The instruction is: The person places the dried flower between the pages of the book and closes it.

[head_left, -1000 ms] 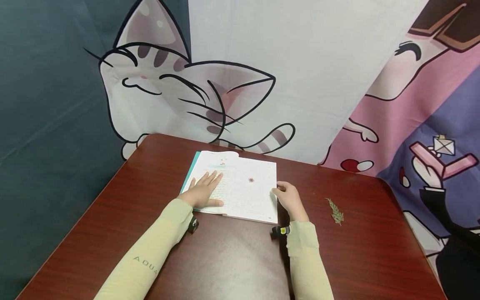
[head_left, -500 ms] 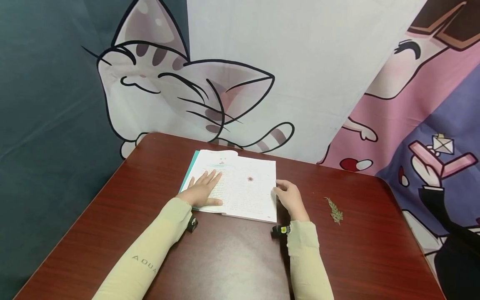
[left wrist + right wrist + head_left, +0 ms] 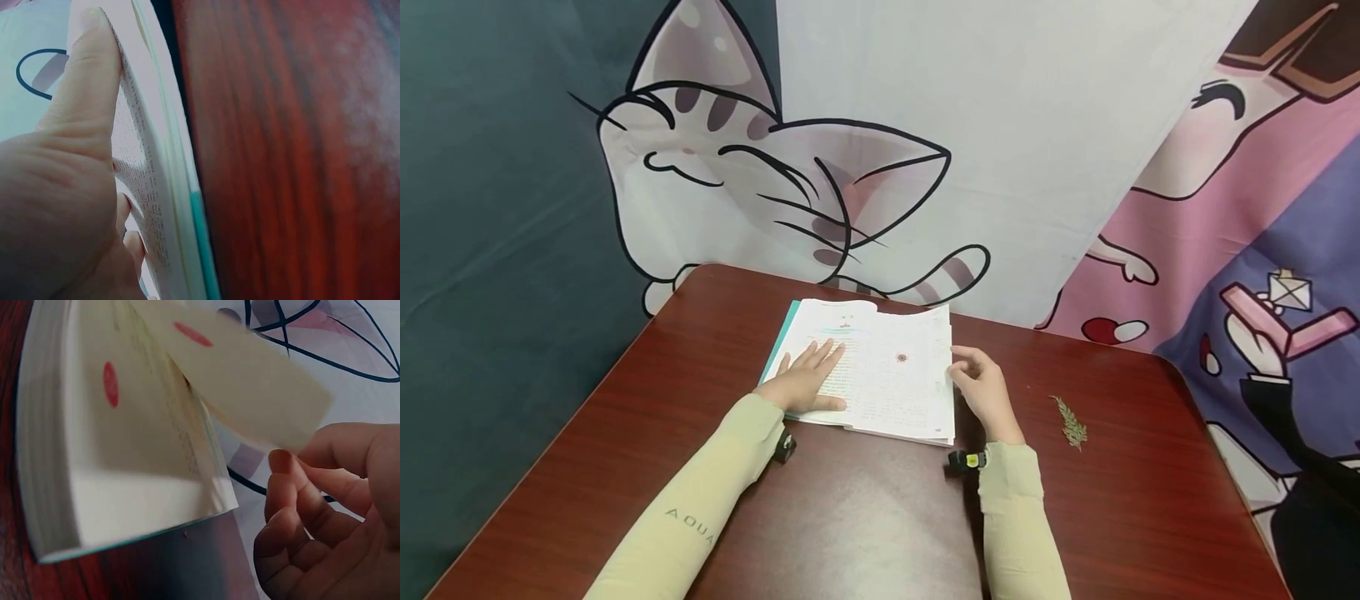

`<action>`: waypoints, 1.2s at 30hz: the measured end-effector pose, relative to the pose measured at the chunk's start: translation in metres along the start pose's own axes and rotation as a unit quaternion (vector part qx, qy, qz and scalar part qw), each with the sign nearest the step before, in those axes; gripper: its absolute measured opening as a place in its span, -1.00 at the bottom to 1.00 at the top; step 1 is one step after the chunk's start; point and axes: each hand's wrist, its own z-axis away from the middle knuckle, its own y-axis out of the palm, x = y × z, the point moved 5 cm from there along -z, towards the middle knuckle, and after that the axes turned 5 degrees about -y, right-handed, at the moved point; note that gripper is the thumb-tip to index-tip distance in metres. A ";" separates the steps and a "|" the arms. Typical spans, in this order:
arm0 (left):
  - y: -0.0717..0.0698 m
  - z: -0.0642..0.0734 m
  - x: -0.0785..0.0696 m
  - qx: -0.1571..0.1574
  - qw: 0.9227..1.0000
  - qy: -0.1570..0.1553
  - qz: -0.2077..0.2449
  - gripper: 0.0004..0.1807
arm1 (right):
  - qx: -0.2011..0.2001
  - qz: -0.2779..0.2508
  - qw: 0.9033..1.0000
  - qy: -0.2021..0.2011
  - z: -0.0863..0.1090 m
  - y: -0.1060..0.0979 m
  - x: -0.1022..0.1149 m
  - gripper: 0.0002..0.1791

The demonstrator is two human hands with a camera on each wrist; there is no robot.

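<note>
An open book (image 3: 887,396) with a teal cover lies on the table, printed text on both pages. My left hand (image 3: 801,387) rests flat on the left page, fingers spread. In the left wrist view, the thumb (image 3: 90,81) lies stretched along that page near the book's lower edge. At the book's right edge, my right hand (image 3: 987,396) pinches a page (image 3: 262,381) between thumb and forefinger, and its other fingers are curled. The right wrist view shows this page raised above the pages beneath, with a red mark on it. Whether it is one sheet or more, I cannot tell.
A dried green leafy sprig (image 3: 1071,425) lies on the reddish-brown table (image 3: 865,517), to the right of my right hand. Behind the table hangs a cloth backdrop (image 3: 1015,150) with cartoon figures. A black object (image 3: 1315,533) stands at the far right, beyond the table edge.
The right page's outer edge has risen off the pages below, with my right hand lifting slightly at it. My left hand stays where it was.
</note>
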 end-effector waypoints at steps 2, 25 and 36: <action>-0.001 0.001 0.000 0.001 1.000 0.000 -0.001 0.13 | -0.007 -0.022 1.000 -0.004 0.000 0.000 0.003 -0.61; 0.003 -0.004 0.004 -0.004 1.000 0.008 -0.014 0.14 | 0.056 -0.174 0.983 0.010 0.008 0.051 0.026 -0.62; 0.004 -0.004 0.004 -0.007 1.000 0.013 -0.003 0.13 | 0.147 -0.107 0.983 -0.006 -0.003 0.089 0.036 -0.52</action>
